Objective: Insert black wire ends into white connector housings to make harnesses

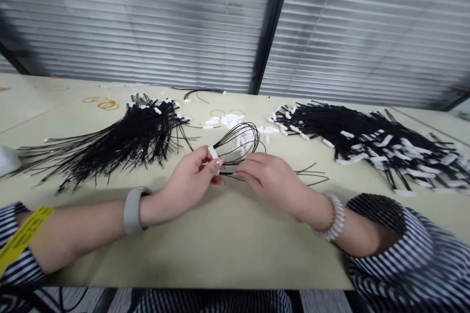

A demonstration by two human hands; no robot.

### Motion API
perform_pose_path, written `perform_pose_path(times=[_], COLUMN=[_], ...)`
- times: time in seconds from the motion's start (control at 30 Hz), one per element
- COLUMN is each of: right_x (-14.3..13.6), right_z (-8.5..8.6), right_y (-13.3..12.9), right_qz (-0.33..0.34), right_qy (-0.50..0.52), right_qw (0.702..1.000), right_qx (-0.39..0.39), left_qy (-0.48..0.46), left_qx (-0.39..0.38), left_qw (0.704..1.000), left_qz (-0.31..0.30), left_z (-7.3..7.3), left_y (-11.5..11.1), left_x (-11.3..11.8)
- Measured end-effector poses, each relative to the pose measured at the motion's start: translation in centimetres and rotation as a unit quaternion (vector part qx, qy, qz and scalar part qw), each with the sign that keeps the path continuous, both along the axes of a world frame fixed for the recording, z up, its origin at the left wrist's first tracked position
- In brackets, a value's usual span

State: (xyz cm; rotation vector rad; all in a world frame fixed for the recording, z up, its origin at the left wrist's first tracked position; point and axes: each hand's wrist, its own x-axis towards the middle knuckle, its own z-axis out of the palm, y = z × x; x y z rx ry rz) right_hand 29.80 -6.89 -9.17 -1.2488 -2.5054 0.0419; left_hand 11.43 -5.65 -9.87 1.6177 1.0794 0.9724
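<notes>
The left grip (191, 176) pinches a white connector (213, 152), probably to steady it; the right grip (273, 181) clamps the looped black cables (226, 139) between both grips, seemingly keeping strands gathered.

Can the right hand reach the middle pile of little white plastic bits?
Probably yes: the white pile lies just beyond the right hand, though looped thin black wires partly block the way.

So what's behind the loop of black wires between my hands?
Through and just beyond the loop of black wires, small white pieces lie on the table. Whatever lies behind your right hand is covered and can't be seen.
</notes>
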Motion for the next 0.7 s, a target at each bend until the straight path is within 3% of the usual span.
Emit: perform_pose_path(times=[0.17, 0.33, 0.7], right_x=[0.0, -0.12, -0.12], right_z=[0.46, 0.92, 0.85], right_y=[-0.13, -0.39, -0.17], right_qz=[-0.005, -0.044, -0.007], right_qy=[0.051, 0.014, -0.036], right_qw=[0.998, 0.998, 0.999], right_qx=[-0.042, -0.04, -0.035], left_qy=[0.0, 0.002, 0.021], left_qx=[0.02, 0.027, 0.026], left_qw=[1.0, 0.999, 0.999], left_qz=[-0.008, -0.018, -0.034], left_z=[0.05, -0.27, -0.32], left_y=[-0.11, 0.0, 0.01], left_x=[0.1, 0.03, -0.01])
